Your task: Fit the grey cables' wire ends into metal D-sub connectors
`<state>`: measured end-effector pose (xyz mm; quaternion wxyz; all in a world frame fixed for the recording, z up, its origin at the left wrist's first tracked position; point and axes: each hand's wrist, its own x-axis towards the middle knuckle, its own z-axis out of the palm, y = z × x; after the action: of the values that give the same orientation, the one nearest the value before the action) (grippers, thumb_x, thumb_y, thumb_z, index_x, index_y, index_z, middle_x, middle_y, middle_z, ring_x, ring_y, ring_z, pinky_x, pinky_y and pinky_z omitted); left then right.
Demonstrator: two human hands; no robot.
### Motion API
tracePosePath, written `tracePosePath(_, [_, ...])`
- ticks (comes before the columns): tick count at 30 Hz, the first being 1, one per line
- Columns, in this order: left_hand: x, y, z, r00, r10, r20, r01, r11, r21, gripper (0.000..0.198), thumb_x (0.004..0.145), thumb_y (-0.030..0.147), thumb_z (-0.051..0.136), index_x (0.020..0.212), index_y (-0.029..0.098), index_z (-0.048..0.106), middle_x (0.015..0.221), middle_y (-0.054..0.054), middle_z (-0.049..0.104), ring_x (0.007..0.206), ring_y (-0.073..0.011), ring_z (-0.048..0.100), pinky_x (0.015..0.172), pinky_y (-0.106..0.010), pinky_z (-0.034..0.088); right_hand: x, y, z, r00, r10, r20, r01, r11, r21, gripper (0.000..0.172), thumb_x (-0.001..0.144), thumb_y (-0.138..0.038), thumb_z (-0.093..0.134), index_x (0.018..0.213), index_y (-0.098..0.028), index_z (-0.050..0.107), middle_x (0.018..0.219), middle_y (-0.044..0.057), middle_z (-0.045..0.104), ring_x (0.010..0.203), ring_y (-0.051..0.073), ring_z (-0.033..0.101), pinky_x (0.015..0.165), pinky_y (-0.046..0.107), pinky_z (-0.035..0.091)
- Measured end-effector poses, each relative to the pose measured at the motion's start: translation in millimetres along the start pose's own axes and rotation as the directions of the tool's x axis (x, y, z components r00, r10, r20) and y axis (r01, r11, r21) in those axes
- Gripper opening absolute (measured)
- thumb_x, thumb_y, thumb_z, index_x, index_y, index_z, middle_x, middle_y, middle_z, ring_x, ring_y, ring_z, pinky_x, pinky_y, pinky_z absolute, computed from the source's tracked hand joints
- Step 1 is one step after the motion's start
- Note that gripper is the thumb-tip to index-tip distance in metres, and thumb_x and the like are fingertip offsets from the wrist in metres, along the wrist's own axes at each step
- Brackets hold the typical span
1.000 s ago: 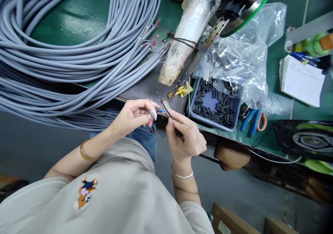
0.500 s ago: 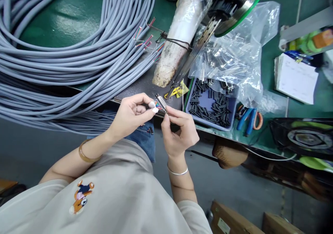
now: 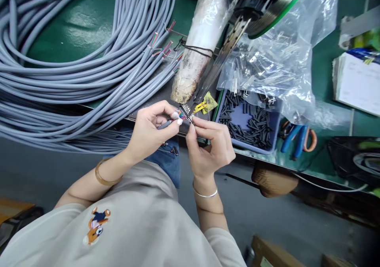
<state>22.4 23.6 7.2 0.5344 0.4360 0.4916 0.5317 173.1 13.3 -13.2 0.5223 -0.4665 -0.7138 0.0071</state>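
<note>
My left hand (image 3: 152,130) pinches the coloured wires at the end of a grey cable (image 3: 165,124), with white covers on its thumb and a fingertip. Thumb and fingers of my right hand (image 3: 210,146) grip the lower right end of a small metal connector (image 3: 187,111). The wires meet the connector between both hands. Just above it, the dark tip of a soldering iron (image 3: 218,61) reaches down to the connector. A yellow clip-like piece (image 3: 200,107) lies right beside it.
Grey cable coils (image 3: 74,77) fill the left. A wrapped white tube (image 3: 196,41) and solder reel (image 3: 267,5) stand above. Rightward are a blue bin (image 3: 245,128) of black sleeves, a plastic bag (image 3: 276,57), pliers (image 3: 299,138) and a paper pad (image 3: 359,81).
Both hands and the connector have come nearer the iron's tip, which now meets the connector. The camera view has shifted, moving the bin and pliers rightward in the picture.
</note>
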Motion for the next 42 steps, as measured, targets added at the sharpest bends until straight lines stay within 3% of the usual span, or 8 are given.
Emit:
tracePosePath(7, [0.6,9.3,1.4,0.999,0.038,-0.03,-0.036,0.998,0.052,0.02,0.076,0.026,0.081,0.073,0.017,0.063,0.079,-0.002,0.065,0.066,-0.009,0.058,0.049,-0.018,0.04,3.9,-3.2,-1.3,1.0,-0.004,-0.009,0.003,1.0,-0.03,0.018,0.088,-0.013,0.077,0.093,-0.027,0.067,0.099,-0.001,0.079,0.084,0.017,0.077,0.077,0.032,0.065])
tracePosePath(15, [-0.1,1.1,-3.6,0.995,-0.079,0.054,0.079,0.997,0.004,0.02,0.075,0.021,0.081,0.075,0.016,0.062,0.083,-0.002,0.068,0.056,-0.0039,0.05,0.046,-0.016,0.038,-6.3,2.0,-4.9,0.993,-0.104,0.058,0.108,0.99,-0.087,0.019,0.089,-0.014,0.076,0.088,-0.026,0.062,0.1,0.0,0.081,0.081,0.014,0.077,0.071,0.026,0.064])
tracePosePath(21, [-4.4,3.6,-4.6,0.994,-0.082,0.078,0.084,0.996,-0.023,0.021,0.081,0.028,0.081,0.087,0.016,0.064,0.073,0.003,0.063,0.047,-0.0019,0.049,0.044,-0.014,0.041,-1.9,0.0,-7.3,0.999,0.026,0.031,-0.026,1.0,-0.002,0.02,0.088,-0.01,0.075,0.085,-0.025,0.061,0.093,-0.001,0.079,0.083,0.014,0.076,0.075,0.028,0.062])
tracePosePath(26, [-7.7,0.4,-6.2,0.997,-0.009,0.08,0.013,0.999,-0.05,0.024,0.079,0.033,0.083,0.079,0.014,0.067,0.085,-0.003,0.072,0.052,-0.004,0.058,0.048,-0.015,0.05,1.7,-2.3,-7.9,0.991,0.121,0.061,-0.127,0.987,0.101,0.018,0.088,-0.01,0.074,0.084,-0.023,0.063,0.092,-0.001,0.078,0.085,0.015,0.075,0.078,0.031,0.062])
tracePosePath(33, [-5.2,0.3,-2.4,0.986,0.164,0.02,-0.165,0.975,0.149,0.009,0.079,0.018,0.074,0.072,0.014,0.068,0.082,-0.005,0.073,0.065,-0.0087,0.063,0.057,-0.018,0.049,2.3,-2.1,-5.9,0.998,0.029,0.061,-0.032,0.998,0.051,0.019,0.088,-0.008,0.075,0.087,-0.023,0.064,0.097,0.001,0.079,0.087,0.015,0.076,0.079,0.03,0.062])
tracePosePath(42, [-3.6,-3.6,-4.7,0.926,0.373,0.065,-0.373,0.868,0.329,0.009,0.086,0.013,0.069,0.078,0.015,0.069,0.083,-0.004,0.071,0.068,-0.0094,0.061,0.062,-0.02,0.049,6.8,-2.1,-1.6,0.999,0.035,0.04,-0.037,0.999,0.036,0.016,0.088,-0.01,0.077,0.09,-0.024,0.069,0.097,0.001,0.079,0.086,0.015,0.076,0.079,0.031,0.064])
